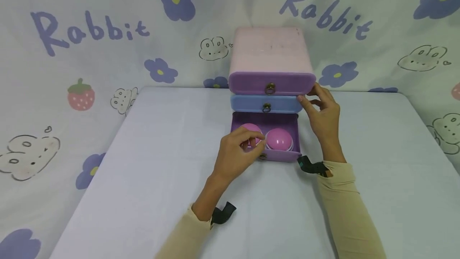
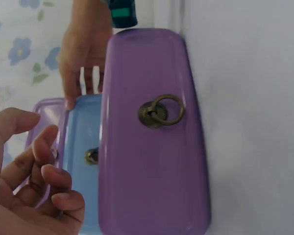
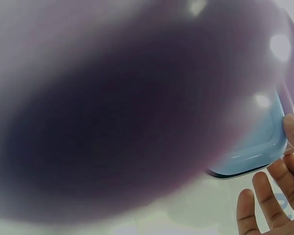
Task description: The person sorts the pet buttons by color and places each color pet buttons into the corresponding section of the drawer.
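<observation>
A small chest of drawers (image 1: 271,51) stands at the back of the table, pink on top. Its top purple drawer (image 1: 251,84) and the blue drawer (image 1: 248,104) beneath show ring pulls. Pulled out at the bottom is another purple drawer (image 1: 284,156), with two pink domed objects in it; the right dome (image 1: 279,139) has a white rim, and the left dome (image 1: 249,127) is partly covered. Over this drawer my left hand (image 1: 235,151) hovers, fingers loosely bent around nothing. At the chest's right side, my right hand (image 1: 325,115) touches the blue drawer's edge with its thumb.
A white cloth covers the table (image 1: 161,139). Behind the chest hangs a printed curtain (image 1: 108,3) with flowers and rabbits. A dark camera (image 1: 310,166) on the right wrist sits close to the pulled-out drawer's front corner.
</observation>
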{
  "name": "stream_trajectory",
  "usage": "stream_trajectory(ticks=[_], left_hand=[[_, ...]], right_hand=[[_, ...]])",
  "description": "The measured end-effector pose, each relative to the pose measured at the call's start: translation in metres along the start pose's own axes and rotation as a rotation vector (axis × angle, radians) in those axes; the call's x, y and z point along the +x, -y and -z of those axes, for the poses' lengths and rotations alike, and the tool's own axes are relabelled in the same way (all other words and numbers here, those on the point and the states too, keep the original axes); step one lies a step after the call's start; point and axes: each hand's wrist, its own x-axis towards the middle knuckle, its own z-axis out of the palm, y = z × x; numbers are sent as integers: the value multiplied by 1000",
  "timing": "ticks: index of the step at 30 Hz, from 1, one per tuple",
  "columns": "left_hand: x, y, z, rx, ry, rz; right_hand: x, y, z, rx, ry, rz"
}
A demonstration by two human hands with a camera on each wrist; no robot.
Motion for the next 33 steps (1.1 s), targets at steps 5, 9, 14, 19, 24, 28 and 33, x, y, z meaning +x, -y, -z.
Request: stream_trajectory(ticks=[5, 9, 14, 19, 24, 28, 33], left_hand=[[-13, 1, -3, -8, 50, 56], [-22, 3, -6, 26, 75, 67], [-32, 7, -10, 87, 84, 128], [-40, 9, -15, 143, 66, 230], [-43, 14, -20, 131, 77, 288], [-43, 19, -22, 80, 102, 337], [-43, 28, -26, 9, 67, 452]], right_hand=[[-1, -1, 1, -7, 1, -1], [-1, 0, 2, 6, 1, -4], [1, 1, 2, 17, 10, -8], [1, 2, 2, 4, 7, -14], [3, 3, 2, -1, 1, -15], [3, 4, 2, 3, 5, -22], [1, 3, 2, 2, 4, -30]])
